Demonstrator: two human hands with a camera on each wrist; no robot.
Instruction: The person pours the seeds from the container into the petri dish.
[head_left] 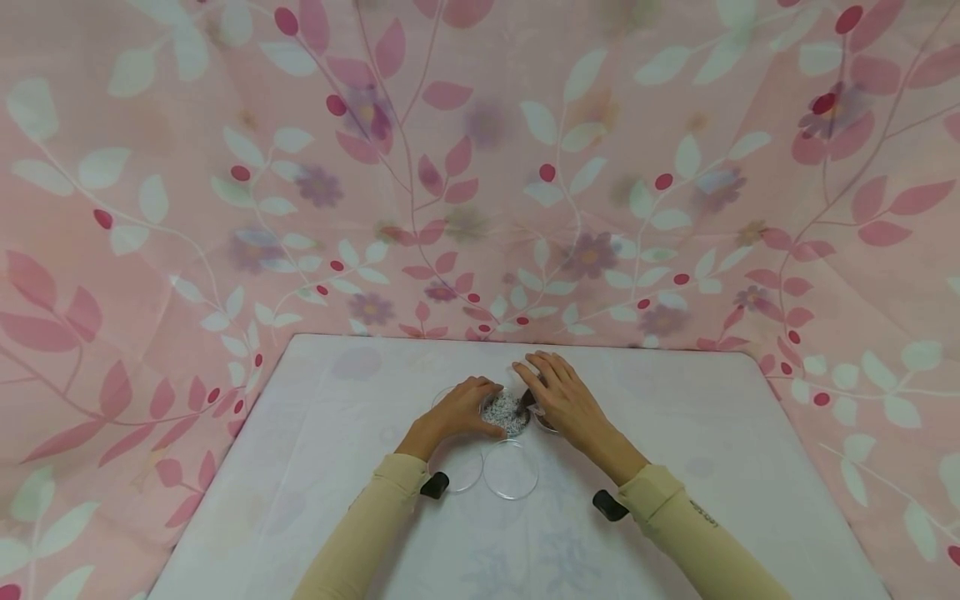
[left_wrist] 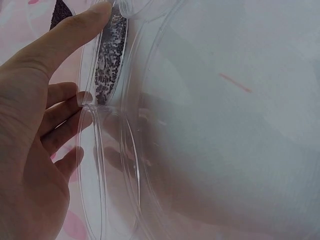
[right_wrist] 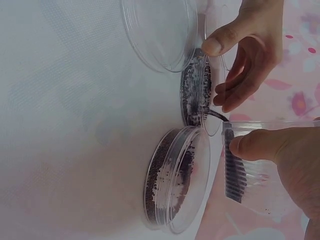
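On the white tabletop (head_left: 322,433), the left hand (head_left: 455,411) grips a dish of seeds (head_left: 506,412); the right hand (head_left: 558,397) holds a plastic cup (right_wrist: 250,170), seemingly mid-transfer. Next calls for careful tipping.

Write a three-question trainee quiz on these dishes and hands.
1. True or false: the left hand holds the rim of the dish of dark grains.
2. What does the right hand grip? A. a spoon B. a clear plastic cup C. a lid
3. Fill in: the two dishes nearest the person are ____.

Key: 1 true; 2 B; 3 empty.
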